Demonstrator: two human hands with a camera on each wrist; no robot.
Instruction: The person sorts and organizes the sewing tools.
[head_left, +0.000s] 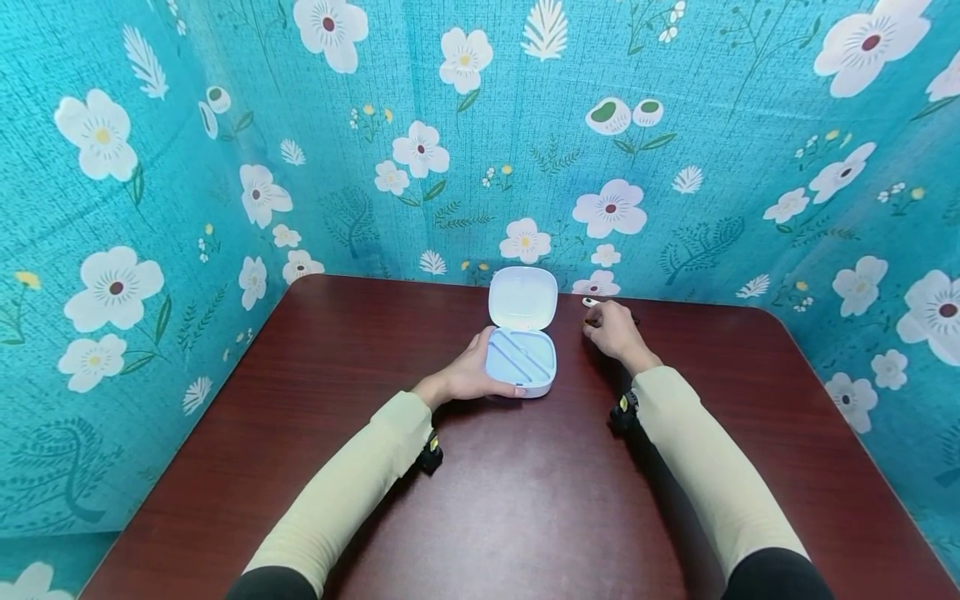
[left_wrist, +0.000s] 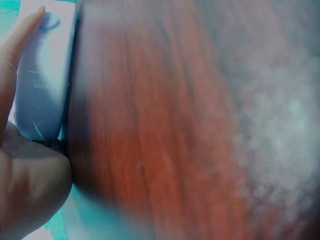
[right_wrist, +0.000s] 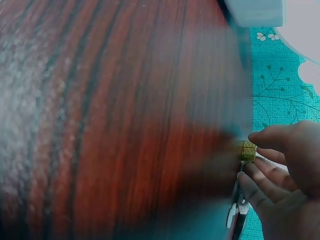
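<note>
My left hand (head_left: pixel 471 372) grips the left side of a pale lunch box (head_left: pixel 542 390), thumb along its front wall. The box's lid (head_left: pixel 522 296) stands raised at the back. Inside lies a light blue insert (head_left: pixel 517 354) with diagonal bars. In the left wrist view, the thumb lies against the box's side (left_wrist: pixel 42 90). To the right of the box, my right hand (head_left: pixel 617 333) pinches a small item with a gold, textured end (right_wrist: pixel 248 150). The fingers hide most of that item, so its kind is unclear.
A small white piece with a dark spot (head_left: pixel 590 302) lies just beyond the right hand. Thin black and silver items (right_wrist: pixel 241 215) show below the fingers in the right wrist view. The dark wooden table (head_left: pixel 495 492) ends at a flowered blue cloth (head_left: pixel 465 208).
</note>
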